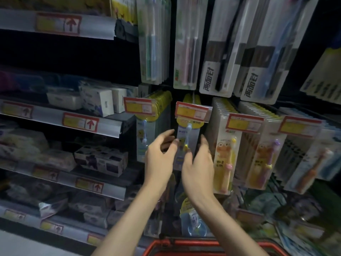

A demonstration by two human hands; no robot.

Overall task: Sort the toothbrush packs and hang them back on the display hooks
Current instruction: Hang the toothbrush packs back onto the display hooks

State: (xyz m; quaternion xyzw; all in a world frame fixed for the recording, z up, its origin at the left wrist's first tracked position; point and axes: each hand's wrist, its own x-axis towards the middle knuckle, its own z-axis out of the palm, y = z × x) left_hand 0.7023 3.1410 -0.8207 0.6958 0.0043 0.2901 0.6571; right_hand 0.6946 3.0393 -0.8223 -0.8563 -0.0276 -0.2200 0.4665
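Head view: I see one pack (186,143) hanging just under the tag (191,111), so I think this one is nearly done. My left hand (160,154) is below the tag on the left, fingers spread, tips at the pack's edge. My right hand (197,163) is below the tag on the right, close against the pack; I cannot tell if it pinches. I count two hands, four tags in this row, and one basket (203,245) far below the tag. One low pack (191,218) shows just above the basket, so I guess more work is left.
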